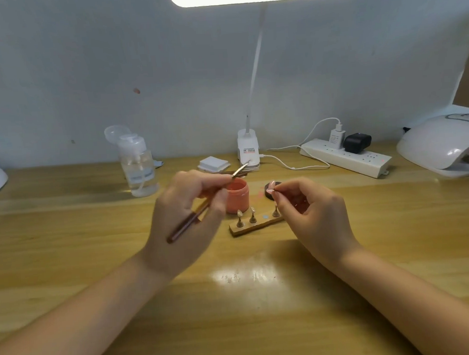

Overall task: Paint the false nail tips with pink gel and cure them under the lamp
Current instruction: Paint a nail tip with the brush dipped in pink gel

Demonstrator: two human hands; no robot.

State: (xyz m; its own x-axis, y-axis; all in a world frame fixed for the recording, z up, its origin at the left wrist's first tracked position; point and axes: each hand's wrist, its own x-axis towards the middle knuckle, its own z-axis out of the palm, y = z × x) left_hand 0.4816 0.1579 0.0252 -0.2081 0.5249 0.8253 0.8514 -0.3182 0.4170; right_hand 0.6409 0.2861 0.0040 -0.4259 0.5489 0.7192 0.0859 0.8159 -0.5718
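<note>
Right hand point(309, 214): thumb and forefinger pinch a pink nail tip point(270, 190) at its base, painted face up. Left hand point(186, 216): fingers curled around a brush point(199, 210), held pencil-fashion, its bristle end over the open pink gel jar point(237, 195). The tip sits at about 3 o'clock from the brush end, near but apart from it, and just in front of a dark lid point(269, 187) lying on the desk point(262, 299).

The tip is judged very light, thin and springy, with a slick surface; wet gel would smear, so hold is best kept at the edges or the unpainted base, with little pressure. The brush is light and stiff, and is best held low on the handle for control.

At 6 o'clock from the jar stands a wooden holder point(254, 225) with small pegs, one position bare. The curing lamp point(443, 145) rests at 2 o'clock, well apart, with something inside its mouth too small to identify. A pump bottle point(139, 166), desk lamp base point(248, 149) and power strip point(344, 158) line the far edge.
</note>
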